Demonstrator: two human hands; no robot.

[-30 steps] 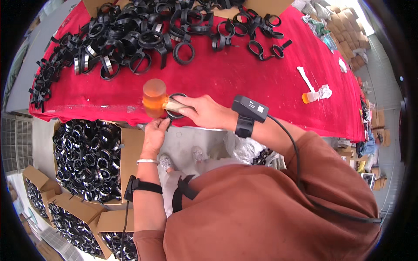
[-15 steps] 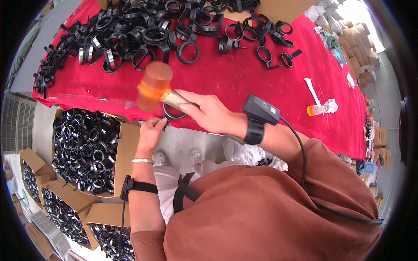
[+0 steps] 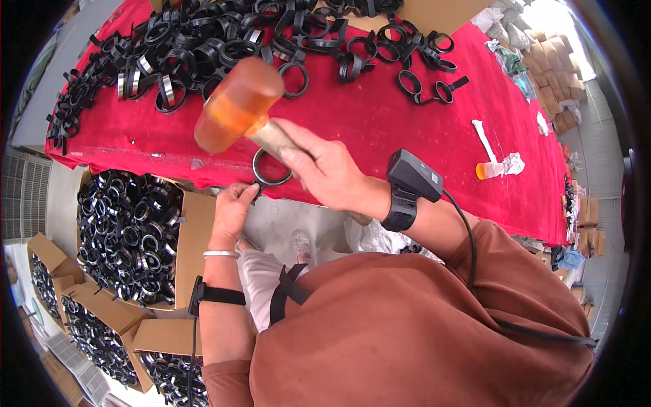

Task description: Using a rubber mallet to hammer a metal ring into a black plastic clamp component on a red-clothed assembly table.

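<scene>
My right hand (image 3: 324, 166) is closed round the handle of a mallet (image 3: 241, 102) with an amber, see-through head. The mallet head is raised over the table's near edge, up and left of a ring. That black ring clamp (image 3: 258, 178) lies at the edge of the red-covered table (image 3: 400, 129), its loop on the cloth. Its short stem is pinched between the thumb and fingers of my left hand (image 3: 234, 207). Part of the ring is hidden behind my right hand.
Many black ring clamps (image 3: 183, 57) are heaped along the table's far side. A second mallet (image 3: 489, 159) with white wrapping lies at the right. Cardboard boxes (image 3: 196, 251) full of rings stand on the floor at my left. Plastic bags (image 3: 380, 234) lie under the table edge.
My right hand has lifted the mallet a little, and its head now appears higher and larger. My left hand keeps its hold on the ring clamp at the table edge.
</scene>
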